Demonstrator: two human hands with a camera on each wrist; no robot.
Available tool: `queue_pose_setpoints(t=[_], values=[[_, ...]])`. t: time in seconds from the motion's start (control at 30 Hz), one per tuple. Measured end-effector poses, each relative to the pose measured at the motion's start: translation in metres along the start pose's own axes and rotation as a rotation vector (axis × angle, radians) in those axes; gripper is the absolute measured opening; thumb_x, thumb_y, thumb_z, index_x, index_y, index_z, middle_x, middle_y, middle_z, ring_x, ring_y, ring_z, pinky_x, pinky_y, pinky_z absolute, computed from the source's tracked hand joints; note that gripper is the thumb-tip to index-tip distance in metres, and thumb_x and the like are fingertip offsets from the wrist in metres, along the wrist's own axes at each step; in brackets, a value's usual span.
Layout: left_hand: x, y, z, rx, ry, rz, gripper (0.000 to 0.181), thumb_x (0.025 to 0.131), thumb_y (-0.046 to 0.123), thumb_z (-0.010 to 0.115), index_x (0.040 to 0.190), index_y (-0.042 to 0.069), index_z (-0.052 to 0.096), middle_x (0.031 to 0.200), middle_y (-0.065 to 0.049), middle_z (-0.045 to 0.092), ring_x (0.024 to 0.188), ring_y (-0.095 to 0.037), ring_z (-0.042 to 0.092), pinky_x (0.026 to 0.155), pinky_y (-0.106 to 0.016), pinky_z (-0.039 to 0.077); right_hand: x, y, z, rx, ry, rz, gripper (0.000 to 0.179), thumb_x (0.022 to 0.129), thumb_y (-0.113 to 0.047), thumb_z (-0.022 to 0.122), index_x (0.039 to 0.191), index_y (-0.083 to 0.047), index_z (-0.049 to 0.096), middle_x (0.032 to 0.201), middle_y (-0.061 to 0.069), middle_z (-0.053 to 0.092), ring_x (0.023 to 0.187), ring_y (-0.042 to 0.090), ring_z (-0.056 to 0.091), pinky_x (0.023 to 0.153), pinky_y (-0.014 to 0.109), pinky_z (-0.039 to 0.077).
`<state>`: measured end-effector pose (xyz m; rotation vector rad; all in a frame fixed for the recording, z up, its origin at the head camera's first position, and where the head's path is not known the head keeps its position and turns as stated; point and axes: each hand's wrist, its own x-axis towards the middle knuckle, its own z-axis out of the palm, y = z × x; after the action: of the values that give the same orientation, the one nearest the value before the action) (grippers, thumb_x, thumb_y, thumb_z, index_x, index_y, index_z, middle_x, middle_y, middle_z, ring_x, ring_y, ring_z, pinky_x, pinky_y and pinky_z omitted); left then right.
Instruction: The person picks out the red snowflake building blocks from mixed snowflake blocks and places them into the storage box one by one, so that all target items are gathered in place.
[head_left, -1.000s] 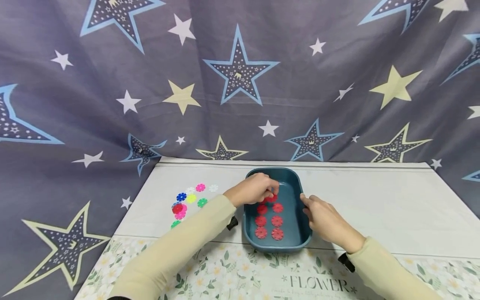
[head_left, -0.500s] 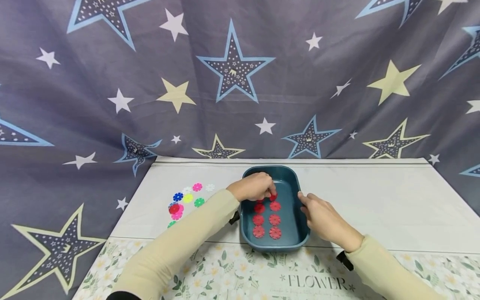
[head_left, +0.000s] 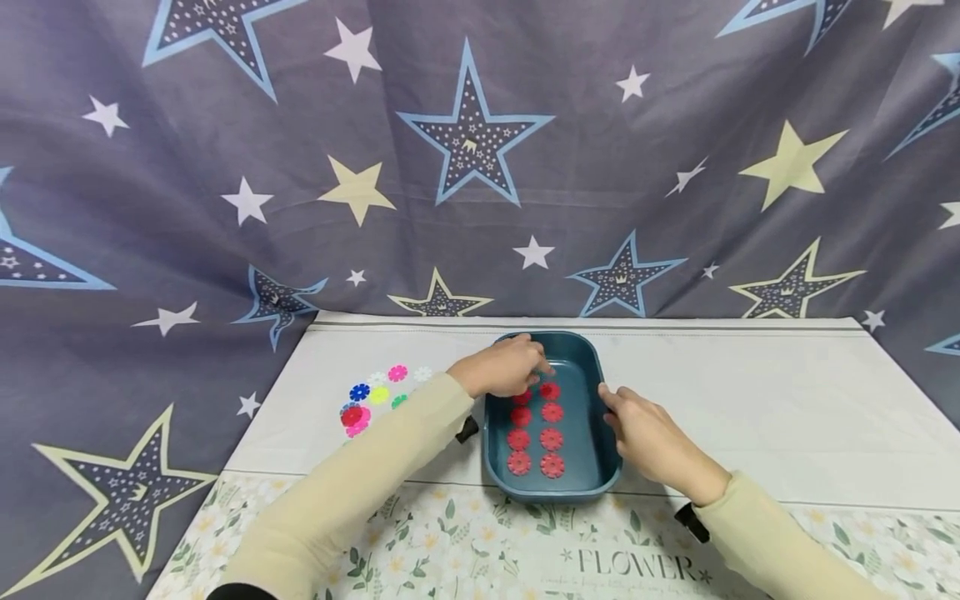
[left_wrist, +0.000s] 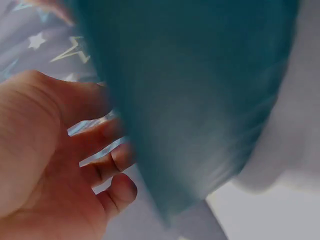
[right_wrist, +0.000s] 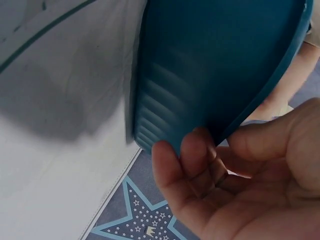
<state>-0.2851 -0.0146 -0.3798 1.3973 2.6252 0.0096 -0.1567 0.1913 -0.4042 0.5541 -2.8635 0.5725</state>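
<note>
Two columns of red notched plastic discs point(head_left: 551, 438) lie flat in a deep teal rectangular tray point(head_left: 596, 450). My left hand point(head_left: 501, 367) reaches over the tray's left rim, just above the farthest discs, and partly covers the far disc of the left column. No disc shows between its loosely bent fingers; in the left wrist view their tips are hidden behind the tray wall point(left_wrist: 190, 125). My right hand point(head_left: 652, 437) pinches the tray's right rim, thumb on the inner side in the head view, and fingers against the outer wall point(right_wrist: 200, 75) in the right wrist view.
Left of the tray, loose discs in blue point(head_left: 359, 392), yellow point(head_left: 378, 396), pink point(head_left: 397, 373), green, white and red lie scattered on the white cloth point(head_left: 750, 400), some behind the left sleeve point(head_left: 360, 475). A grey star-patterned curtain point(head_left: 570, 167) hangs behind the table.
My left hand has let go of a red disc, now lying at the far end of the right column, and drawn slightly back and left. My right hand keeps its grip on the rim.
</note>
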Motion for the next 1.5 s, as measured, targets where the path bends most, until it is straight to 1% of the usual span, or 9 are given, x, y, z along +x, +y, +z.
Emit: queue_pose_setpoints(t=[0.13, 0.2, 0.4, 0.53, 0.7, 0.9, 1.13, 1.23, 1.5], values=[[-0.022, -0.009, -0.015, -0.023, 0.135, 0.043, 0.027, 0.091, 0.012, 0.062, 0.118, 0.014, 0.067, 0.109, -0.003, 0.061, 0.099, -0.018, 0.051, 0.091, -0.031, 0.039, 0.001, -0.002, -0.001, 0.010, -0.005, -0.001, 0.040, 0.090, 0.002, 0.059, 0.128, 0.012, 0.051, 0.072, 0.002, 0.044, 0.055, 0.012, 0.035, 0.051, 0.027, 0.035], [-0.036, -0.015, -0.023, -0.034, 0.181, 0.036, 0.027, 0.092, 0.015, 0.062, 0.118, 0.014, 0.067, 0.110, -0.003, 0.061, 0.102, -0.018, 0.051, 0.092, -0.032, 0.038, 0.001, -0.002, -0.001, 0.012, -0.004, 0.001, 0.040, 0.090, 0.002, 0.058, 0.128, 0.012, 0.050, 0.072, 0.001, 0.044, 0.056, 0.013, 0.035, 0.051, 0.027, 0.034], [-0.083, -0.037, -0.035, -0.082, 0.238, -0.064, 0.028, 0.092, 0.019, 0.063, 0.119, 0.012, 0.066, 0.116, -0.003, 0.061, 0.115, -0.021, 0.051, 0.110, -0.040, 0.019, 0.000, -0.001, -0.001, 0.006, -0.001, -0.002, 0.040, 0.089, 0.002, 0.059, 0.128, 0.012, 0.051, 0.071, 0.001, 0.043, 0.055, 0.012, 0.034, 0.051, 0.027, 0.034], [-0.113, -0.053, -0.029, -0.104, 0.261, -0.130, 0.028, 0.089, 0.017, 0.067, 0.116, 0.010, 0.067, 0.113, -0.004, 0.062, 0.109, -0.023, 0.053, 0.104, -0.042, 0.030, -0.001, 0.000, 0.000, 0.001, 0.006, -0.006, 0.040, 0.089, 0.002, 0.059, 0.127, 0.012, 0.052, 0.071, 0.002, 0.044, 0.055, 0.012, 0.035, 0.051, 0.028, 0.035], [-0.147, -0.074, -0.008, -0.126, 0.219, -0.240, 0.031, 0.085, 0.015, 0.071, 0.114, 0.006, 0.067, 0.106, -0.008, 0.063, 0.102, -0.027, 0.054, 0.090, -0.041, 0.042, -0.002, 0.000, 0.001, 0.004, 0.011, -0.009, 0.040, 0.089, 0.002, 0.060, 0.126, 0.013, 0.052, 0.072, 0.002, 0.045, 0.056, 0.012, 0.036, 0.052, 0.028, 0.036], [-0.182, -0.103, 0.020, -0.208, 0.124, -0.452, 0.037, 0.083, 0.013, 0.072, 0.117, 0.002, 0.063, 0.100, -0.013, 0.063, 0.089, -0.026, 0.055, 0.080, -0.041, 0.046, -0.001, 0.000, 0.001, 0.004, 0.015, -0.012, 0.040, 0.088, 0.002, 0.059, 0.126, 0.013, 0.052, 0.071, 0.002, 0.045, 0.056, 0.012, 0.035, 0.052, 0.028, 0.035], [-0.205, -0.113, 0.038, -0.316, 0.041, -0.630, 0.033, 0.082, 0.014, 0.074, 0.109, 0.000, 0.061, 0.085, -0.008, 0.057, 0.071, -0.020, 0.051, 0.065, -0.035, 0.044, -0.001, 0.000, 0.000, 0.003, 0.015, -0.016, 0.040, 0.088, 0.003, 0.059, 0.126, 0.013, 0.052, 0.071, 0.001, 0.044, 0.055, 0.012, 0.034, 0.050, 0.027, 0.034], [-0.210, -0.111, 0.045, -0.319, 0.021, -0.666, 0.029, 0.082, 0.014, 0.074, 0.103, 0.002, 0.059, 0.080, -0.005, 0.054, 0.068, -0.019, 0.049, 0.062, -0.033, 0.042, -0.002, 0.000, 0.001, -0.001, 0.019, -0.021, 0.040, 0.088, 0.003, 0.060, 0.126, 0.013, 0.052, 0.070, 0.001, 0.044, 0.055, 0.012, 0.035, 0.050, 0.027, 0.034], [-0.215, -0.114, 0.053, -0.278, 0.029, -0.673, 0.022, 0.078, 0.007, 0.076, 0.088, 0.007, 0.057, 0.074, -0.003, 0.051, 0.068, -0.019, 0.047, 0.063, -0.034, 0.039, -0.001, -0.001, 0.002, -0.001, 0.028, -0.023, 0.040, 0.088, 0.003, 0.060, 0.125, 0.013, 0.052, 0.070, 0.000, 0.043, 0.055, 0.011, 0.034, 0.051, 0.027, 0.035]])
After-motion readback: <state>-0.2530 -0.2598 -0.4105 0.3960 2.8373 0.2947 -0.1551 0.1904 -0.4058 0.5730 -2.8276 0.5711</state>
